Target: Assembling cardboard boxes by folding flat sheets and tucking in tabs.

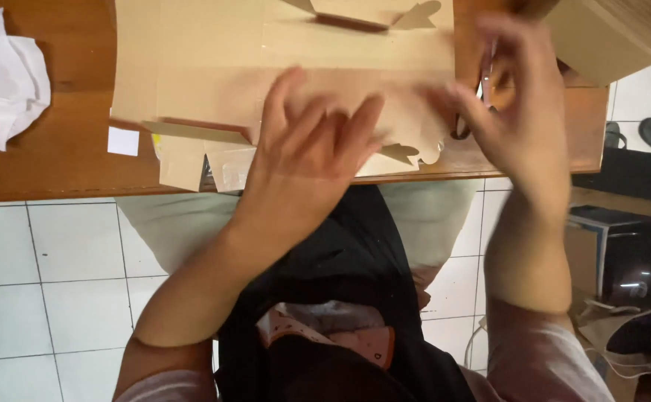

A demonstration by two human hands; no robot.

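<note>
The flat cardboard box blank (281, 67) lies on the wooden tabletop (58, 156), filling the upper middle of the frame and reaching the near edge of the wood. It is tan, creased into panels, with cut flaps along its top and bottom edges; a curved tab (407, 154) sticks out at its lower right and another (418, 13) shows at the top.

The left hand (307, 160) rests on the lower part of the blank, at the centre of the frame, palm down with the fingers (325, 126) spread and slightly bent, pressing on the cardboard rather than closing around it. The right hand (515, 112) is at the upper right, blurred, raised over the right end of the blank with the fingers loosely open; it is near a pair of scissors (482, 89) with dark handles that lie on the wood just beside the blank. I cannot tell whether it touches them.

A crumpled white sheet (2, 82) sits at the upper left of the frame on the tabletop. A small white paper slip (123, 141) lies just left of the blank. A stack of more cardboard (608, 33) fills the upper right corner. White floor tiles (50, 283) show below the tabletop.
</note>
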